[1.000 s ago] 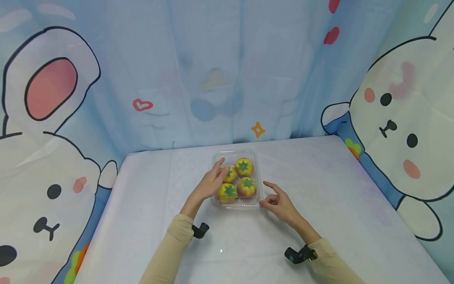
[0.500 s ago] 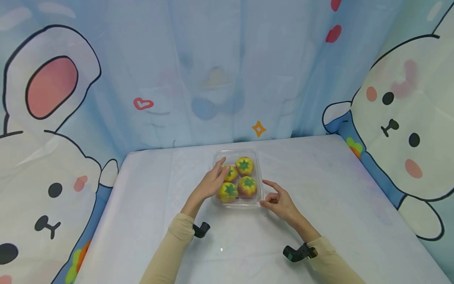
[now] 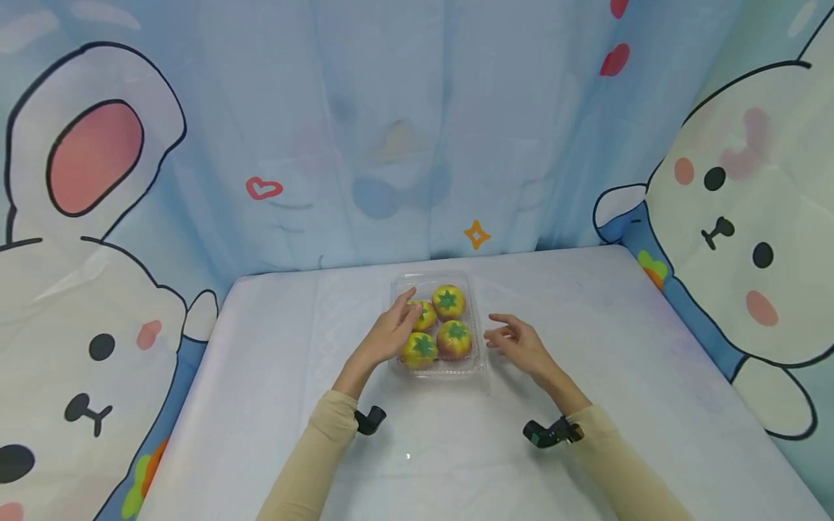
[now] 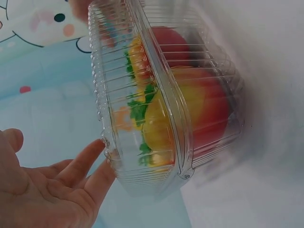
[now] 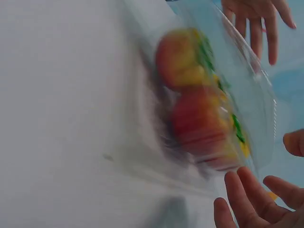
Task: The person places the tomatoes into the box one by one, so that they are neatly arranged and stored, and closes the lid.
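A clear plastic clamshell box (image 3: 449, 372) stands on the white-covered table with its lid down. Through the plastic show several round yellow-and-red fruits (image 3: 453, 339) with green star-shaped tops. Resting on the left part of the lid is my left hand (image 3: 386, 336), its fingers extended; in the left wrist view the fingertips (image 4: 100, 175) touch the lid. My right hand (image 3: 523, 349) hovers just off the box's right side, fingers loosely bent and holding nothing. The right wrist view is blurred, with the fingers (image 5: 254, 194) close by the box (image 5: 273, 111).
The white tablecloth (image 3: 274, 398) spreads around the box on all sides. A blue curtain (image 3: 384, 87) with cartoon bears hangs behind and at both sides of the table. Black wrist cameras (image 3: 370, 420) are strapped to both forearms.
My right hand has come away from the box's front right corner and moved up along its right side, its thumb and finger less pinched. The left hand stays on the lid.
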The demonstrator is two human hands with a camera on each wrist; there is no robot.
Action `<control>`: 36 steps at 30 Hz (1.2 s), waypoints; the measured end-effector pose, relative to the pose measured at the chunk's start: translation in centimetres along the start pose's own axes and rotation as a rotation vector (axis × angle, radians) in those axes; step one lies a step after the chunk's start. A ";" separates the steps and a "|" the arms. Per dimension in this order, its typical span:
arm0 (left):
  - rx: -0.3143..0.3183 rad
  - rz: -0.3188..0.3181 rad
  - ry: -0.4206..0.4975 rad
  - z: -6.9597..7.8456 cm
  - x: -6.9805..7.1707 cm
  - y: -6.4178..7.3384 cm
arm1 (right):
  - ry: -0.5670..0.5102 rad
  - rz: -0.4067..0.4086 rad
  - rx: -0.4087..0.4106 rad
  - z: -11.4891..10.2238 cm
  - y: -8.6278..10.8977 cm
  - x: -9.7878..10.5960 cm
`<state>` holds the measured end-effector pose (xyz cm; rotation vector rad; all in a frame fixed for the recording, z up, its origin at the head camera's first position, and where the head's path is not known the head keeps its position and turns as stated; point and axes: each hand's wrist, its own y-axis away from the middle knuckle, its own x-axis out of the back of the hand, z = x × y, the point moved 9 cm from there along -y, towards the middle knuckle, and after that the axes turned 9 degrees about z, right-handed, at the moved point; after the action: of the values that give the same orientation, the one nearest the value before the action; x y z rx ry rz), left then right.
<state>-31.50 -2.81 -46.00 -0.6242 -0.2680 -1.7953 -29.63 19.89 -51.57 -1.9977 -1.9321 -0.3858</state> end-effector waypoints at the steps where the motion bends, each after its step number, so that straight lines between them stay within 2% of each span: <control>1: -0.003 0.001 -0.001 0.1 0.1 0.0 | -0.001 0.010 -0.013 -0.1 -1.1 0.3; 7: -0.006 0.008 -0.017 0.5 0.2 -0.2 | -0.018 -0.001 -0.152 0.4 -7.9 0.2; 12: -0.003 0.000 -0.034 0.7 -0.1 0.1 | -0.027 -0.040 -0.261 1.8 -11.1 -1.0; 19: -0.024 -0.009 -0.078 0.8 -0.5 0.3 | -0.034 -0.078 -0.337 3.7 -12.6 -2.1; 23: -0.028 -0.005 -0.083 0.9 -0.4 0.2 | -0.041 -0.067 -0.345 4.0 -13.1 -2.2; 30: -0.016 -0.030 -0.093 0.7 -1.1 0.2 | -0.041 -0.038 -0.436 4.3 -13.1 -2.3; 36: -0.039 -0.024 -0.100 1.3 -1.0 -0.2 | -0.061 -0.008 -0.415 3.7 -13.9 -2.2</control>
<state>-31.10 -1.34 -45.47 -0.7422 -0.3103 -1.7979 -43.71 19.72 -55.16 -2.2726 -2.0265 -0.7923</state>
